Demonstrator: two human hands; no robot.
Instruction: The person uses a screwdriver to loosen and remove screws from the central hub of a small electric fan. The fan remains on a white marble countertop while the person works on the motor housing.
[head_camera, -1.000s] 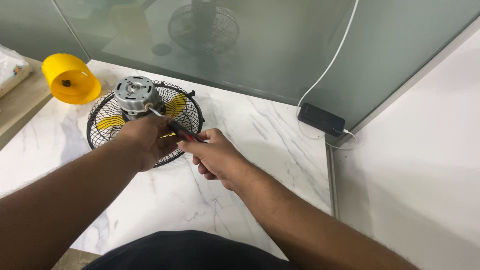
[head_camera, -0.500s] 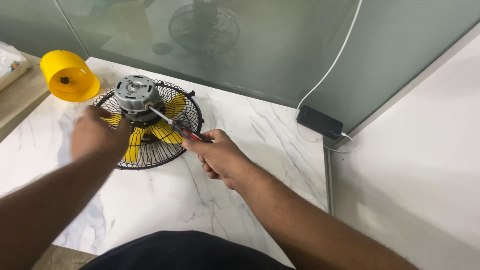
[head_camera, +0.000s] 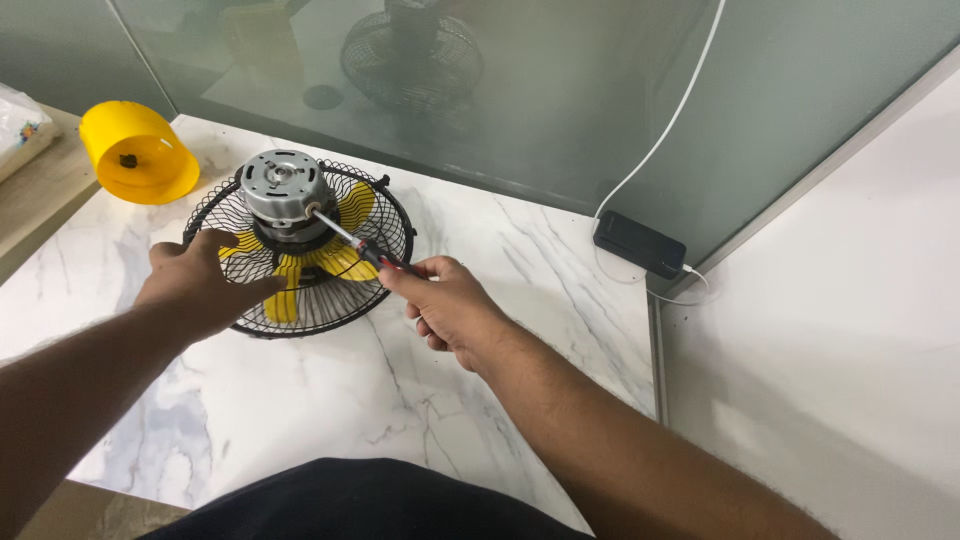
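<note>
A black wire fan grille lies flat on the white marble table, with yellow blades inside it and a grey metal motor on top. My right hand holds a red and black screwdriver; its metal tip touches the motor's side. My left hand rests on the grille's near left rim, fingers spread over the wires.
A yellow plastic cover lies on its side at the back left. A black power adapter with a white cable sits by the glass partition at the back right. A wooden surface borders the table on the left.
My left hand left the middle of the grille, swung out to the left, and came back onto the grille's left rim. The screwdriver stayed against the motor.
</note>
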